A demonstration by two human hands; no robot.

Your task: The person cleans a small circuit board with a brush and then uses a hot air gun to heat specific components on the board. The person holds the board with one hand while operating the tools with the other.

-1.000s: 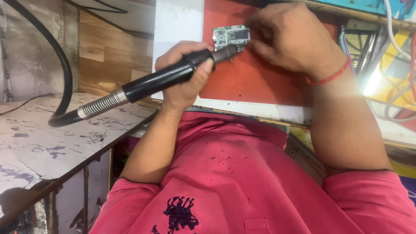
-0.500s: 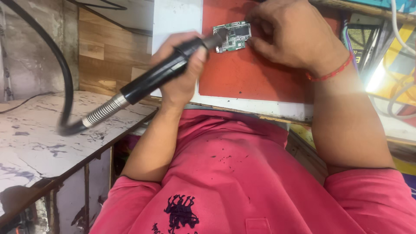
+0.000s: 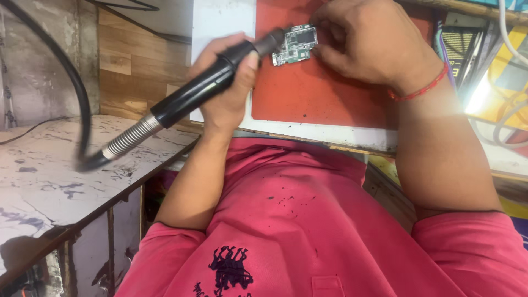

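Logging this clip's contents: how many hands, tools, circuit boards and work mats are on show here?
Hands: 2, the left hand and the right hand
Black corded tool: 1, in the left hand's grip
Circuit board: 1, under the right hand's fingers
Red mat: 1
Total: 5

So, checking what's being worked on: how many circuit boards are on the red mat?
1: the board lies near the mat's top, under the right hand, which may hide more.

A yellow printed package (image 3: 509, 82) with blue and red patches stands at the 3 o'clock edge, partly hidden by white cables.
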